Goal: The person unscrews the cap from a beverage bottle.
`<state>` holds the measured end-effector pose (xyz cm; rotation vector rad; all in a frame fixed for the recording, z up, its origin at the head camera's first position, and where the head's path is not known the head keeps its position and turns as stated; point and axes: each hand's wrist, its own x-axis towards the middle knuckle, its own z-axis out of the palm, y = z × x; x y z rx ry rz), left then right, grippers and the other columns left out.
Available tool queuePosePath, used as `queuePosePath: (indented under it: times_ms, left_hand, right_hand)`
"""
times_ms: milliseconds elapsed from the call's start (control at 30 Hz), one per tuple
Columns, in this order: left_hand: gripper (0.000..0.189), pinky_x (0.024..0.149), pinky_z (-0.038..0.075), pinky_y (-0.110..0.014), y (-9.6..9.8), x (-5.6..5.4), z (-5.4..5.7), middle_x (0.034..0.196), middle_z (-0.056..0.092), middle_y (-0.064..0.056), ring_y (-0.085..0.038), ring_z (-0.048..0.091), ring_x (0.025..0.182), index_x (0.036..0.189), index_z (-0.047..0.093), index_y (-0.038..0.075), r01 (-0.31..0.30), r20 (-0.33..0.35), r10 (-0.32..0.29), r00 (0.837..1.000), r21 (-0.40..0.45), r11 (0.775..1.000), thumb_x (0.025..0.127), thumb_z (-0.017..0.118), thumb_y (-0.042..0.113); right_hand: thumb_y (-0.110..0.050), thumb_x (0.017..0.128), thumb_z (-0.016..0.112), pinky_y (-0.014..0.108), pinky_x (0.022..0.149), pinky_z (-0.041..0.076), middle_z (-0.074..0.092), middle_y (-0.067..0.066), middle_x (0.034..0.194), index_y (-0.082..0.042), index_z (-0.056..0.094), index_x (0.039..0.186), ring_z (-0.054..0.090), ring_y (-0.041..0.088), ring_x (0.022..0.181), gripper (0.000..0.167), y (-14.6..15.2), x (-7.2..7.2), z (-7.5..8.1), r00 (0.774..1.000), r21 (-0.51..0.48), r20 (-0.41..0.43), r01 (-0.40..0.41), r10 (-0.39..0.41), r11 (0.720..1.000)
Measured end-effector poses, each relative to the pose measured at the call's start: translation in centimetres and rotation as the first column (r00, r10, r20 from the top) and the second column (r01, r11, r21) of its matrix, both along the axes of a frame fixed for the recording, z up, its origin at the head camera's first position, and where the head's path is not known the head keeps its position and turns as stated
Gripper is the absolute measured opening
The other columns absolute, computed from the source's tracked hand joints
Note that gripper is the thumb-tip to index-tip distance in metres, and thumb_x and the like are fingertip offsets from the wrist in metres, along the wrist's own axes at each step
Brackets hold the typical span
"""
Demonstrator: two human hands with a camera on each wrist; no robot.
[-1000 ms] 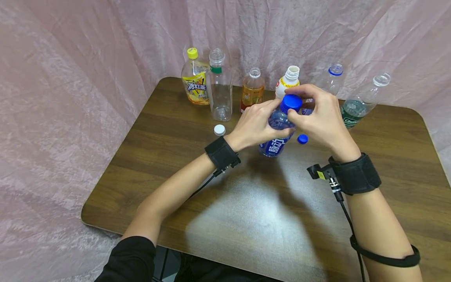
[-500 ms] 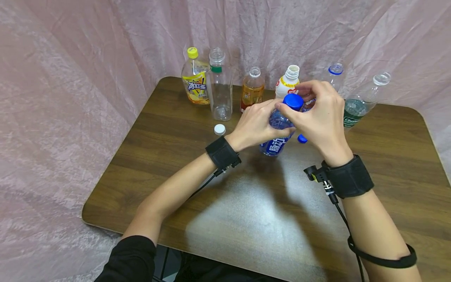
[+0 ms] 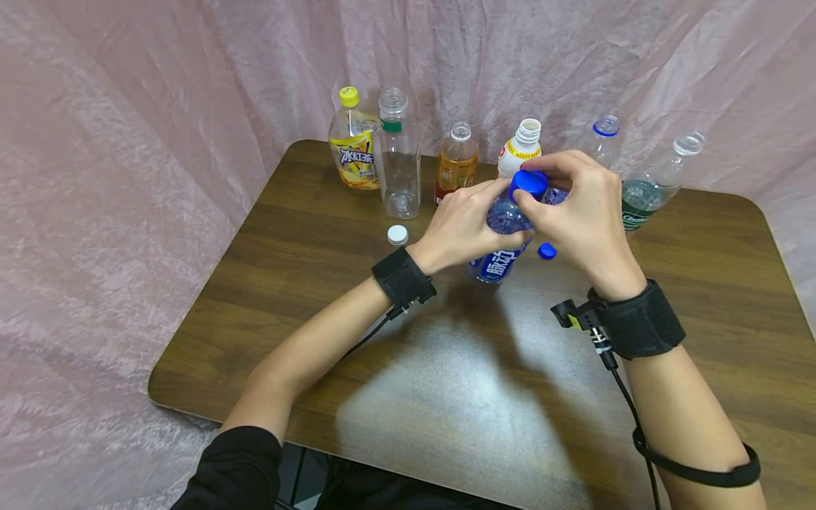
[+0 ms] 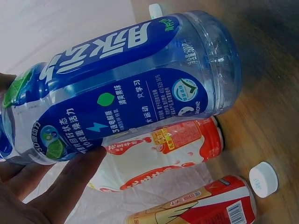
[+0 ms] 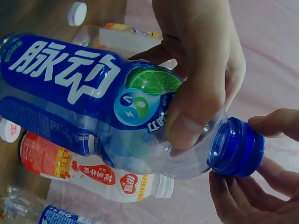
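Observation:
My left hand (image 3: 462, 223) grips a clear plastic drink bottle (image 3: 499, 265) with a blue label round its upper body. The bottle leans, its neck toward the upper right in the head view. On its mouth sits a wide blue cap (image 5: 243, 148). My right hand (image 3: 583, 212) pinches this cap between thumb and fingers, which show around it in the right wrist view. Behind the hands stands a white bottle (image 3: 519, 152) without a cap. A smaller blue cap (image 3: 547, 251) lies on the table just right of the held bottle.
Along the table's back stand a yellow-capped bottle (image 3: 353, 145), a tall clear bottle (image 3: 400, 170), an amber-labelled bottle (image 3: 456, 166), a blue-ringed bottle (image 3: 602, 142) and a green-labelled bottle (image 3: 647, 188). A white cap (image 3: 397, 234) lies left. A pink curtain (image 3: 255, 64) hangs behind.
Half a second ago my right thumb reached farther left across the bottle's neck. It has since swung back to the right, and the fingers are around the cap. My left hand holds its place.

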<state>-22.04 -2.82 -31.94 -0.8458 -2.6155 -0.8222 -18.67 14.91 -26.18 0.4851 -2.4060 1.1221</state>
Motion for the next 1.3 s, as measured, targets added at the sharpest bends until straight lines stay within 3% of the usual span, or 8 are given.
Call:
queuePosePath:
  times_ms: [100, 167, 333, 467, 633, 800, 1000, 1300]
  left_hand:
    - [0.076, 0.091, 0.056, -0.025, 0.02, -0.02, 0.08, 0.128, 0.071, 0.002, -0.013, 0.07, 0.111, 0.141, 0.058, 0.015, 0.002, 0.001, -0.002, 1.0, -0.001, 1.0, 0.083, 0.08, 0.058]
    - [0.075, 0.091, 0.056, -0.024, 0.03, -0.03, 0.08, 0.128, 0.071, 0.002, -0.013, 0.07, 0.111, 0.141, 0.058, 0.016, 0.003, -0.001, -0.003, 1.0, -0.002, 1.0, 0.083, 0.08, 0.058]
    - [0.073, 0.09, 0.055, -0.024, 0.02, 0.05, -0.05, 0.124, 0.072, 0.001, -0.013, 0.07, 0.109, 0.139, 0.059, 0.015, 0.003, -0.008, -0.003, 1.0, -0.001, 1.0, 0.083, 0.081, 0.057]
    - [0.071, 0.089, 0.055, -0.024, 0.07, 0.08, -0.13, 0.125, 0.073, 0.001, -0.014, 0.071, 0.108, 0.137, 0.06, 0.015, 0.011, -0.021, -0.011, 1.0, 0.0, 1.0, 0.083, 0.081, 0.056]
    - [0.072, 0.09, 0.055, -0.024, 0.1, 0.16, -0.09, 0.128, 0.072, 0.001, -0.014, 0.071, 0.111, 0.139, 0.06, 0.016, 0.001, -0.029, -0.001, 1.0, -0.004, 1.0, 0.083, 0.082, 0.055]
    - [0.073, 0.093, 0.055, -0.024, 0.16, 0.24, -0.09, 0.131, 0.071, 0.001, -0.014, 0.07, 0.114, 0.141, 0.059, 0.016, 0.016, -0.012, -0.016, 1.0, 0.008, 1.0, 0.083, 0.082, 0.053]
    - [0.07, 0.09, 0.055, -0.024, -0.11, 0.21, -0.13, 0.126, 0.072, 0.003, -0.014, 0.071, 0.109, 0.138, 0.059, 0.016, 0.021, -0.019, -0.021, 1.0, 0.0, 1.0, 0.084, 0.08, 0.055]
    - [0.071, 0.087, 0.056, -0.024, -0.58, 0.26, 0.19, 0.122, 0.073, 0.001, -0.012, 0.071, 0.106, 0.136, 0.06, 0.015, -0.026, -0.016, 0.026, 1.0, 0.0, 1.0, 0.082, 0.08, 0.057]
  right_hand:
    - [-0.009, 0.084, 0.076, 0.004, 0.082, 0.045, 0.074, 0.009, 0.113, -0.004, 0.076, 0.115, 0.067, -0.002, 0.094, 0.032, 0.1, 0.01, 0.11, 0.999, 0.0, 0.01, -0.041, 0.041, 0.999]
    - [-0.004, 0.084, 0.072, 0.004, 0.083, 0.045, 0.074, 0.009, 0.113, -0.004, 0.075, 0.117, 0.066, -0.001, 0.095, 0.034, 0.14, 0.02, 0.18, 0.997, -0.003, 0.015, -0.073, 0.073, 0.997]
    - [0.003, 0.083, 0.069, 0.009, 0.093, 0.048, 0.072, 0.012, 0.125, -0.006, 0.07, 0.128, 0.069, 0.019, 0.11, 0.046, 0.31, 0.09, 0.35, 0.986, -0.027, 0.056, -0.154, 0.155, 0.988]
    - [-0.008, 0.083, 0.081, 0.018, 0.101, 0.052, 0.066, 0.011, 0.133, -0.006, 0.064, 0.136, 0.067, 0.027, 0.123, 0.056, 0.49, 0.11, 0.39, 0.986, -0.052, 0.086, -0.139, 0.143, 0.989]
    - [-0.031, 0.077, 0.092, 0.008, 0.083, 0.045, 0.071, 0.013, 0.115, -0.005, 0.068, 0.127, 0.071, 0.024, 0.103, 0.061, 0.25, -0.19, 0.02, 1.0, 0.004, 0.011, -0.014, 0.014, 1.0]
    - [-0.032, 0.077, 0.092, 0.016, 0.077, 0.038, 0.074, 0.015, 0.098, -0.003, 0.076, 0.111, 0.069, 0.025, 0.091, 0.047, -0.01, -0.44, -0.33, 0.999, 0.028, -0.037, 0.036, -0.035, 0.999]
    - [-0.021, 0.082, 0.086, 0.012, 0.076, 0.039, 0.076, 0.015, 0.105, -0.005, 0.078, 0.112, 0.073, 0.028, 0.089, 0.035, -0.09, -0.24, -0.11, 1.0, 0.035, -0.009, -0.004, 0.004, 0.999]
    - [-0.007, 0.087, 0.076, 0.008, 0.076, 0.04, 0.075, 0.014, 0.115, -0.007, 0.075, 0.121, 0.071, 0.026, 0.095, 0.035, -0.24, 0.18, 0.52, 0.995, 0.04, -0.01, -0.101, 0.102, 0.994]
